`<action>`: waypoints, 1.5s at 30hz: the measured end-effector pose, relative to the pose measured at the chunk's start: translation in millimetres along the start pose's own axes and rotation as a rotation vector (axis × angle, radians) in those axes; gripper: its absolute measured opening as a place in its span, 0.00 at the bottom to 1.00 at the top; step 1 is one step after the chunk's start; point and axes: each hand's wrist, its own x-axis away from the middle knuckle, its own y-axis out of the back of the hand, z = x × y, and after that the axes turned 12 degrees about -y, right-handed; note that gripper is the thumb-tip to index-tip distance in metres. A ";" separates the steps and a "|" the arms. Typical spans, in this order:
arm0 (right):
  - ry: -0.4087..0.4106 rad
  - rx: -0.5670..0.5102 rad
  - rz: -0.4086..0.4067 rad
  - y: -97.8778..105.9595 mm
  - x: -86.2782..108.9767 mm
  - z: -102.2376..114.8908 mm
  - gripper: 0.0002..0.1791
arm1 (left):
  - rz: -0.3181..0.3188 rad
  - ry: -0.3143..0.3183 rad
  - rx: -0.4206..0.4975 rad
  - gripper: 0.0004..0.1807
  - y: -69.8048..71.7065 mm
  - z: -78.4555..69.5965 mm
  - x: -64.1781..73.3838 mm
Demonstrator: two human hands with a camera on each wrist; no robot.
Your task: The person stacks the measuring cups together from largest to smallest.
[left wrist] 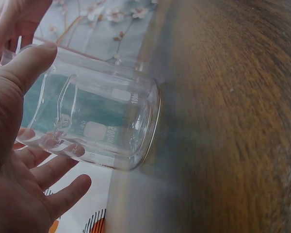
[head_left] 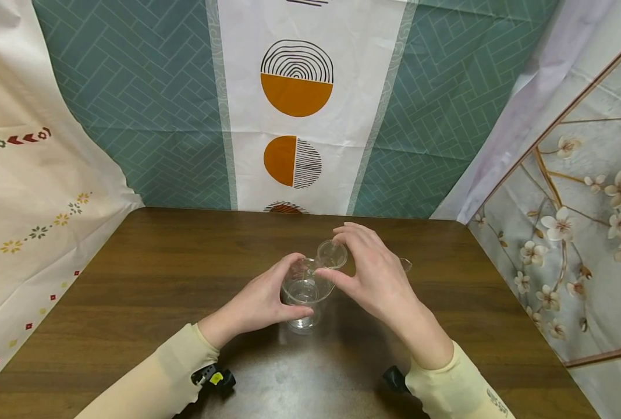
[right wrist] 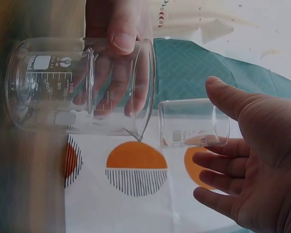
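Observation:
A large clear glass beaker (left wrist: 99, 131) stands upright on the table, with a smaller glass beaker (right wrist: 53, 87) nested inside it. My left hand (head_left: 263, 297) holds the large beaker near its rim, the thumb on the near side and fingers on the far side. Just above that rim, at its right, a small 50 ml beaker (right wrist: 194, 124) is held by my right hand (head_left: 373, 273). The thumb and fingertips grip it near its mouth. It is tilted in the head view and apart from the large beaker in the right wrist view.
On the brown wooden table (head_left: 184, 256), part of another clear glass item (head_left: 406, 265) shows behind my right hand; the rest is hidden. A patterned cloth (head_left: 310, 128) hangs along the back edge. Floral sheeting (head_left: 561, 256) borders the right side, and cream cloth (head_left: 38, 192) the left.

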 end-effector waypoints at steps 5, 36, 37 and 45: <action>0.006 -0.004 0.017 -2.1 1.2 2.8 0.32 | -0.003 0.000 -0.010 0.54 -0.3 0.4 -0.1; -0.004 -0.004 0.181 -13.4 -0.2 11.3 0.30 | -0.007 -0.026 0.003 0.53 0.7 0.4 1.1; -0.006 -0.004 0.185 -13.8 -0.2 11.4 0.30 | -0.006 -0.025 0.002 0.53 0.8 0.2 1.0; 0.003 -0.005 0.209 -18.6 -0.6 10.2 0.30 | -0.002 -0.022 0.000 0.52 1.3 -0.2 0.0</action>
